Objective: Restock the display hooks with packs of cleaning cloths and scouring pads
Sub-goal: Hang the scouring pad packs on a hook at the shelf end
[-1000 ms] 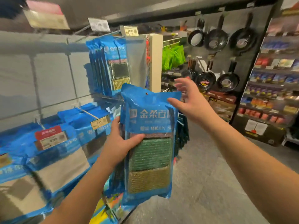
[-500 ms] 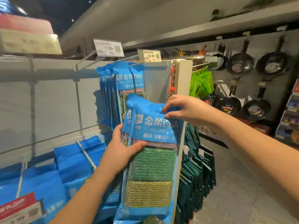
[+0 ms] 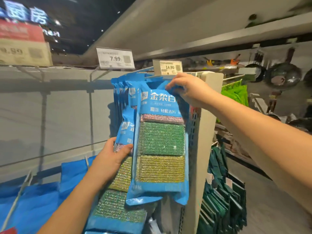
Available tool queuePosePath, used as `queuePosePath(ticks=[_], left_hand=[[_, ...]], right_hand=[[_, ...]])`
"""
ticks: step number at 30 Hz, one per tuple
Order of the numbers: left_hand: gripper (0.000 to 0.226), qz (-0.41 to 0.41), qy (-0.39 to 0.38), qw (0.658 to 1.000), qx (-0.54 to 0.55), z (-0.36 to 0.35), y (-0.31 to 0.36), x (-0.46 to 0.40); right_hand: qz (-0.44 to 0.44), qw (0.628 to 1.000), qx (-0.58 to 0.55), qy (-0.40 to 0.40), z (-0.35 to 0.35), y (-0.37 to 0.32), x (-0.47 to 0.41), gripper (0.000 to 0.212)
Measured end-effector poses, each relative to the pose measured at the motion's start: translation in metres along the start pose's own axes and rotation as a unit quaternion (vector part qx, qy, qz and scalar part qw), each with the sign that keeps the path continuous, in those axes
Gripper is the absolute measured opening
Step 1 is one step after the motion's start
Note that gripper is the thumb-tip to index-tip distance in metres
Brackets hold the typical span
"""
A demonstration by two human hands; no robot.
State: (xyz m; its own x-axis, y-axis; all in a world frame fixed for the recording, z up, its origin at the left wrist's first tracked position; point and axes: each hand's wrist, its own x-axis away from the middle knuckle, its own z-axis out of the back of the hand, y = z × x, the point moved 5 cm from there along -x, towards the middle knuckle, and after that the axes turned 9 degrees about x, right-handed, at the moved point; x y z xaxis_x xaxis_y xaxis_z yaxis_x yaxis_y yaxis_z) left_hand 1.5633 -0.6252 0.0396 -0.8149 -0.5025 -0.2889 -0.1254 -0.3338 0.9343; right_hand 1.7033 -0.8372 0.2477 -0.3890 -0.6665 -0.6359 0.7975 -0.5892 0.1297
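**One pack at the hook, more in hand**

Head view: your right hand [image 3: 187, 89] pinched the top of a scouring-pad pack [image 3: 160, 141] at the hook [image 3: 152, 75] under the 14.90 tag [image 3: 167, 67], twelve o'clock. Your left hand [image 3: 111, 159] gripped spare packs [image 3: 118, 200] at seven o'clock. Several hung already; restocking looked partway done.

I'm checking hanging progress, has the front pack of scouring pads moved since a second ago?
Yes. The front pack has risen: its top, pinched by the right hand, now sits just under the 14.90 price tag.
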Motion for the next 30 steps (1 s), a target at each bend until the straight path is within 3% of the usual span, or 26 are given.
queuePosePath(ticks=[8,11,13,15,17,20,22,26,30], left_hand=[[0.032,0.021,-0.002,0.998,0.054,-0.003,0.003,0.0],[0.062,0.016,-0.035,0.996,0.079,-0.008,0.013,0.009],[0.095,0.006,-0.035,0.999,0.023,-0.004,0.015,0.012],[0.108,-0.008,-0.054,0.998,-0.021,0.0,0.015,0.014],[0.101,-0.012,-0.069,0.997,-0.04,-0.003,0.027,0.018],[0.055,0.02,-0.083,0.996,0.029,-0.012,0.036,0.024],[0.066,0.022,-0.084,0.994,0.059,-0.014,0.035,0.023],[0.108,0.022,-0.059,0.996,0.069,-0.01,0.031,0.022],[0.106,0.019,-0.035,0.997,0.068,-0.009,0.028,0.02]], right_hand=[[0.047,0.991,0.075,0.101,0.01,-0.001,0.001,0.032],[0.061,0.985,0.053,0.154,0.02,-0.001,-0.005,0.043],[0.059,0.986,0.07,0.137,0.019,0.0,-0.011,0.041],[0.049,0.989,0.095,0.104,0.013,0.002,-0.015,0.036],[0.045,0.99,0.096,0.092,0.009,0.004,-0.017,0.037],[0.044,0.991,0.076,0.097,0.014,0.003,-0.021,0.035],[0.041,0.991,0.072,0.101,0.018,0.002,-0.024,0.036],[0.017,0.993,0.07,0.091,0.022,0.003,-0.026,0.046],[0.019,0.988,0.123,0.095,0.023,0.004,-0.026,0.047]])
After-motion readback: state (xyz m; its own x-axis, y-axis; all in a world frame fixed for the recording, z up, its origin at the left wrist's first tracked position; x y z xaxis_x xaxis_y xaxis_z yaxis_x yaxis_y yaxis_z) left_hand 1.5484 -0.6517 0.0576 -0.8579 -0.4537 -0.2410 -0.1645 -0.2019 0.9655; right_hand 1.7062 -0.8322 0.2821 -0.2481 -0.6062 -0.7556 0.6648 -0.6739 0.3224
